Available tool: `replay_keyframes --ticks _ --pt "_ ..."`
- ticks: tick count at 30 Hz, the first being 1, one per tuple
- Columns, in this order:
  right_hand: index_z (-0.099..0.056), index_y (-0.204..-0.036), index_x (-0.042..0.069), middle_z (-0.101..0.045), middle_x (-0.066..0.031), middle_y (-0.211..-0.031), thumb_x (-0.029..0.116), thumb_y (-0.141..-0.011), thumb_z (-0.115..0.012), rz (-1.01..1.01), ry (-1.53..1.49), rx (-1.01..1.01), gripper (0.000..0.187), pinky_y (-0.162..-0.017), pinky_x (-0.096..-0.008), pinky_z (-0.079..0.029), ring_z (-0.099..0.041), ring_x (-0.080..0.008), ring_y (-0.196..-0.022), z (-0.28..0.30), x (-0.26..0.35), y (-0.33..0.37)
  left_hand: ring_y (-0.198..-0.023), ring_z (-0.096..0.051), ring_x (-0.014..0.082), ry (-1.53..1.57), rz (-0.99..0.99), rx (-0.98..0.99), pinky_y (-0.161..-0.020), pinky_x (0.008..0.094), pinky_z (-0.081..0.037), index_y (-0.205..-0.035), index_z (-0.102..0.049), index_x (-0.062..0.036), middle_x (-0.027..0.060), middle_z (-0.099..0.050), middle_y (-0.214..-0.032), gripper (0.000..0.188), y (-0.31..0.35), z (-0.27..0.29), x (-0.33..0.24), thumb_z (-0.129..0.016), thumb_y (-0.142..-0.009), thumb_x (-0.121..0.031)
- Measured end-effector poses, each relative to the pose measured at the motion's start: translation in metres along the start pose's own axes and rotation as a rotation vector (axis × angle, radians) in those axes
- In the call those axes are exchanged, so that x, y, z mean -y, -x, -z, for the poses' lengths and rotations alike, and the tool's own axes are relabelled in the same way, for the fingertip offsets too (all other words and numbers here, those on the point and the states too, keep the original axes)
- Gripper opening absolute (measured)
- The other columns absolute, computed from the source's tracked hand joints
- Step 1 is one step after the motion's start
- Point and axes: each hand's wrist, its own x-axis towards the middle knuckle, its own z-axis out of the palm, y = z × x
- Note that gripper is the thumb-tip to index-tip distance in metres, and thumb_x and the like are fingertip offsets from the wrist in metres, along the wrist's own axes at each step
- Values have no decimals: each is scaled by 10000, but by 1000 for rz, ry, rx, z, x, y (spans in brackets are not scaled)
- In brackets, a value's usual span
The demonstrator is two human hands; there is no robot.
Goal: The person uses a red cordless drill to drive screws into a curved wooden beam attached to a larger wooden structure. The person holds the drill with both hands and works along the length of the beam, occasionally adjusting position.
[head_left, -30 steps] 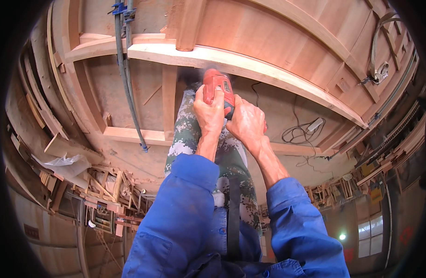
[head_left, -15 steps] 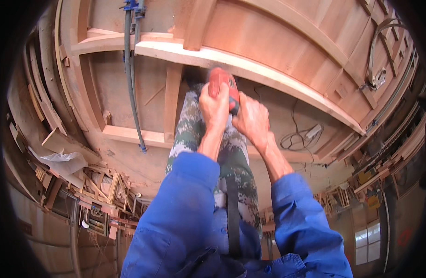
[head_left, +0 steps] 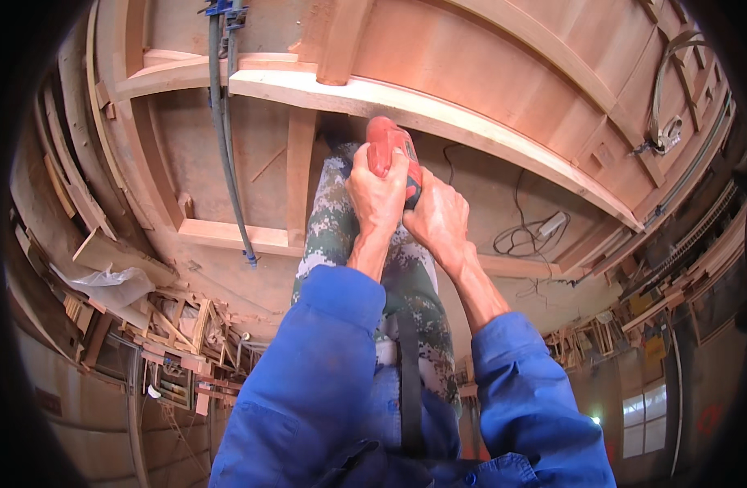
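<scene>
My left hand (head_left: pixel 376 193) wraps round a red power tool (head_left: pixel 381 140) with dark lower parts; its exact kind does not show. My right hand (head_left: pixel 440 218) is closed on the tool's lower right side. The tool's rounded red end lies at the near edge of a long pale wooden beam (head_left: pixel 471 124). Whether the tool touches the beam is hidden. Beneath my hands are my legs in camouflage trousers (head_left: pixel 324 220).
The beam belongs to a large wooden frame with crosspieces (head_left: pixel 300 179) and panels (head_left: pixel 503 65). A bar clamp (head_left: pixel 229 163) crosses it at left. A cable coil with a white block (head_left: pixel 552 225) lies right. Scrap wood (head_left: pixel 186 321) and plastic sheeting (head_left: pixel 117 281) are at lower left.
The tool's red end, blurred before, is now sharp. Both hands keep their hold, the right one slightly lower. The frame sits slightly further left in view.
</scene>
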Motion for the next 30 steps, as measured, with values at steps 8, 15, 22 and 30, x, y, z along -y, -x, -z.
replay_keyframes --ticks 8,15,22,30 --pt "-628 -1038 -8 -733 -255 -966 82 -759 -703 90 109 -22 303 -797 -531 -577 -722 -449 -884 1 -12 -9 -870 -780 322 21 -132 -60 -744 433 -626 -1245 -677 35 224 -777 -985 429 -13 -8 20 -750 -931 -248" --pt "-619 -998 -6 -730 -241 -905 76 -747 -708 126 190 -1 279 -759 -529 -584 -728 -431 -836 7 -11 -14 -784 -744 200 187 42 -50 -542 331 -634 -1283 -650 51 175 -760 -1023 425 -4 -11 3 -735 -953 -202" --pt "-613 -969 6 -730 -235 -910 87 -756 -710 114 189 -5 248 -752 -524 -584 -728 -429 -838 3 -12 -12 -795 -699 170 162 63 -19 -542 291 -591 -1349 -615 36 126 -727 -1090 454 -5 -9 1 -704 -994 -234" --pt "-609 -946 6 -723 -235 -888 98 -758 -713 201 238 -30 234 -721 -522 -583 -723 -429 -810 8 -18 -23 -762 -707 177 202 54 -46 -536 297 -597 -1309 -642 38 134 -736 -1050 420 -7 -14 4 -706 -990 -228"
